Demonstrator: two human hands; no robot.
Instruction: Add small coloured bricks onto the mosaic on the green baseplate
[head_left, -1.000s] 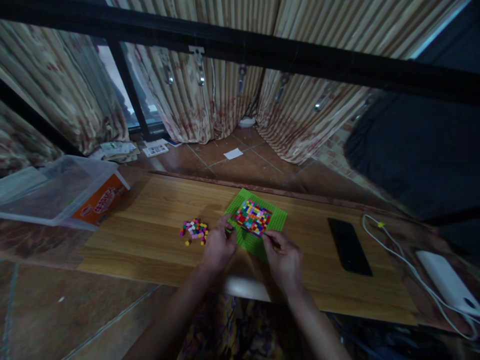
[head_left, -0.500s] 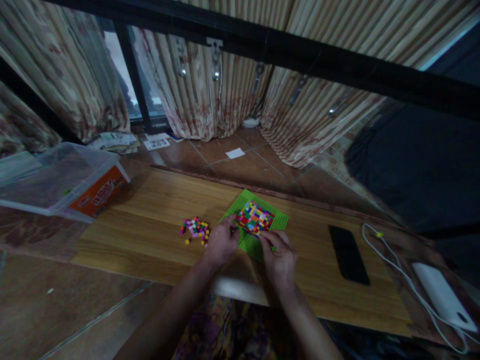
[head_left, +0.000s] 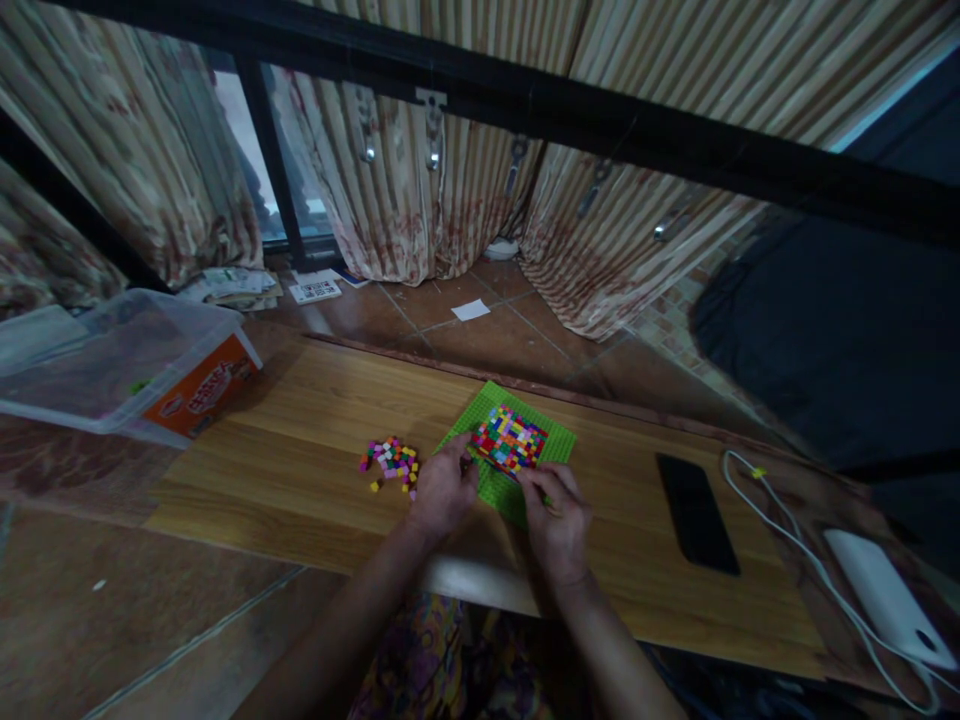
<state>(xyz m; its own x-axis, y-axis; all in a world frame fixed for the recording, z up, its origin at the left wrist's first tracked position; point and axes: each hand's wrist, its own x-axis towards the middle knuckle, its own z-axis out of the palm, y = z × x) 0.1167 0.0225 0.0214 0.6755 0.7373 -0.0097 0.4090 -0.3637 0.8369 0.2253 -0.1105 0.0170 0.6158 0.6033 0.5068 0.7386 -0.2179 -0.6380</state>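
Observation:
A green studded baseplate (head_left: 556, 446) lies at an angle on the wooden board, and a multicoloured patch of small building bricks (head_left: 511, 436) covers its middle. My left hand (head_left: 447, 486) rests over the plate's left corner, fingers bent together at the patch's left edge; what they hold, if anything, is hidden. At the near right edge of the patch, my right hand (head_left: 558, 512) has thumb and forefinger pinched together. Anything between those fingertips is too small to make out. Just left of my left hand is a loose pile of small bricks (head_left: 391, 458), pink, yellow, orange, green and white.
A clear plastic box (head_left: 142, 350) with an orange label stands at the left end of the wooden board (head_left: 300, 450). To the right lie a black phone (head_left: 697, 512), a white cable (head_left: 806, 555) and a white power bank (head_left: 889, 597). Curtains hang beyond a dark rail.
My right hand has shifted very slightly at the near edge of the brick patch. The left hand stays almost in place, and the view has tilted a little.

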